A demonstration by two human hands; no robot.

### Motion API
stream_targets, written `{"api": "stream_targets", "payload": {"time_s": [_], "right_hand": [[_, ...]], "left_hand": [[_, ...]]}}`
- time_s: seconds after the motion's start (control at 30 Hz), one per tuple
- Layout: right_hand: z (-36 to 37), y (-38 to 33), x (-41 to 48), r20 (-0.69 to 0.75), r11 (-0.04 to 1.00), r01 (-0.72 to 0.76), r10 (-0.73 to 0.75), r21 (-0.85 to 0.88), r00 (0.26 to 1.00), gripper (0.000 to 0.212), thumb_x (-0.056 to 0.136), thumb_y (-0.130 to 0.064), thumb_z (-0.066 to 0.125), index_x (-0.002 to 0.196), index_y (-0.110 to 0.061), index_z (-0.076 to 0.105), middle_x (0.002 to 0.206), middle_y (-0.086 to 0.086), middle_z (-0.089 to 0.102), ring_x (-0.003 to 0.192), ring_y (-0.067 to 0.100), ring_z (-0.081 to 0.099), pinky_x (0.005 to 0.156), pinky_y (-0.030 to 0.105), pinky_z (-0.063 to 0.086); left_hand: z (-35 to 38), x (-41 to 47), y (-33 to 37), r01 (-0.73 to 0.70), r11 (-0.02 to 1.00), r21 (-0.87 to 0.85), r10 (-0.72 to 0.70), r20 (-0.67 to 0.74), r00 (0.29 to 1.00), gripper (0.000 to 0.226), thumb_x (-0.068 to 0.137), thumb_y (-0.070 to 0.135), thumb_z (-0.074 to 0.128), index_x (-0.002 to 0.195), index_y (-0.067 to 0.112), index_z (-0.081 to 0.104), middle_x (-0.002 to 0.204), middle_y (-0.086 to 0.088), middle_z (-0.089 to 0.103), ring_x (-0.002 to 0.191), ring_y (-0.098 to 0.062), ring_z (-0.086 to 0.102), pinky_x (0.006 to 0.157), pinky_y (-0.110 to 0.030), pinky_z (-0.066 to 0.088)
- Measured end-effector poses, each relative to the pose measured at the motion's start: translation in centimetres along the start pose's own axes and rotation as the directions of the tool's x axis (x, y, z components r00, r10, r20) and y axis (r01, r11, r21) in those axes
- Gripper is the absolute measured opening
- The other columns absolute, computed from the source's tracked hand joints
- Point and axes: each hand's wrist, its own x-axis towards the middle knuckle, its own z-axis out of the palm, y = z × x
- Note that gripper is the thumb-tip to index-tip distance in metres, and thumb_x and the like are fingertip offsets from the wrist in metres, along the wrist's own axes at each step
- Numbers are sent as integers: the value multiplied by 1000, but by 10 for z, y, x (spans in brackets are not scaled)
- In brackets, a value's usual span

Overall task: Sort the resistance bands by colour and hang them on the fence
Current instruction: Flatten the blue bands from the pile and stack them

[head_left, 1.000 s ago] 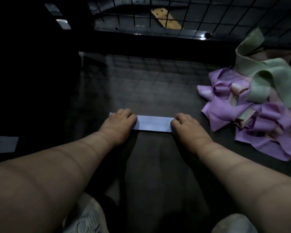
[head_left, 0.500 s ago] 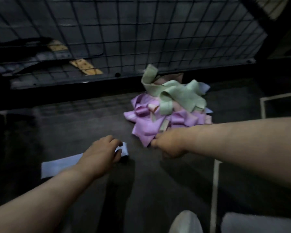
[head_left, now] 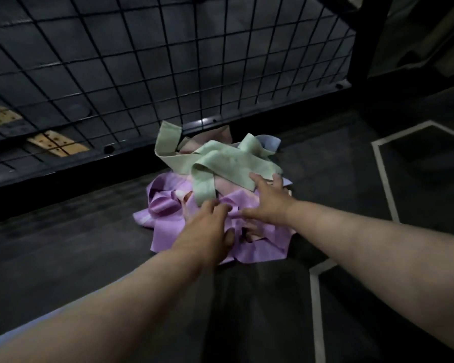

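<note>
A tangled pile of resistance bands (head_left: 215, 195) lies on the dark floor mat (head_left: 63, 244) in the middle of the frame, just in front of the base of the black wire-mesh fence (head_left: 168, 61) that fills the upper left and centre. Pale green bands (head_left: 220, 163) loop across the top of the pile, purple bands (head_left: 165, 226) spread out along its lower and left side, a pink band (head_left: 212, 137) shows at the back against the fence, and a corner of a light blue band (head_left: 270, 142) sticks out at the upper right. Both hands reach onto the pile with nothing grasped. The left hand (head_left: 207, 231) lies on the purple bands with its fingers (head_left: 212, 205) stretched forward, their tips at the lower end of a hanging green loop. The right hand (head_left: 265, 203) is spread wide just to the right of it, its index fingertip touching the edge of the green bands, its thumb pointing left over the purple ones. White floor lines (head_left: 385, 179) run down the right side of the frame, and yellowish wooden pieces (head_left: 58, 144) lie behind the fence at the left.
</note>
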Motion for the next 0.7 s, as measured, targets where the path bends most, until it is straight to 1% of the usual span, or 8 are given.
{"api": "stream_targets", "payload": {"time_s": [0.13,0.27,0.33,0.4,0.47,0.53,0.63,0.7], "right_hand": [[16,-10,23,51,1000,25,-24,-17,998,102,79,-57,71,154,-43,3,158,16,0,148,43,-2,120,51,18],[41,-9,26,-169,987,109,-88,118,982,38,91,-20,54,128,-27,55,135,5,39,124,30,41,104,39,39],[45,-8,17,-199,948,271,-237,168,951,26,90,-16,50,111,-19,64,121,4,55,114,26,53,97,37,45],[43,-9,3,-176,880,465,-445,93,878,24,89,-8,54,110,-9,67,122,6,56,114,23,53,99,34,44],[37,-11,-9,-152,814,581,-572,20,806,23,90,-12,58,111,-6,66,124,5,56,112,22,54,96,33,44],[29,-11,-13,-181,810,585,-568,51,803,24,91,-24,58,112,-14,64,121,-1,56,108,18,57,93,35,48],[8,-15,6,-325,876,405,-314,263,892,22,94,-31,55,114,-23,58,118,-4,55,102,16,60,88,33,48],[-6,-17,33,-420,924,281,-153,261,894,28,97,-26,50,124,-19,53,131,4,51,115,24,54,95,36,44]], "left_hand": [[4,25,-5,44,994,99,-43,-6,999,69,82,44,56,145,26,34,158,-9,15,139,-33,26,115,-50,26],[9,40,-18,96,970,224,-112,60,992,96,87,42,64,156,31,-1,163,-1,-17,150,-33,-5,121,-51,9],[7,50,-22,114,969,221,-132,68,989,101,87,42,65,154,38,-10,161,3,-27,150,-33,-15,119,-58,8],[1,62,-22,121,971,205,-143,94,985,105,85,42,68,152,47,-12,159,4,-33,149,-33,-21,117,-64,12],[-4,73,-24,110,970,217,-143,141,980,107,82,41,73,149,55,-9,157,4,-35,149,-34,-20,115,-65,18],[-4,81,-29,99,970,223,-138,164,977,100,81,36,75,148,58,4,160,3,-26,149,-34,-11,111,-61,26],[1,85,-40,46,975,218,-72,112,991,69,83,31,72,140,48,38,159,-1,2,141,-33,13,106,-54,39],[3,79,-43,-19,977,211,10,46,999,47,85,33,69,130,40,55,153,-1,16,133,-32,23,101,-50,44]]}}
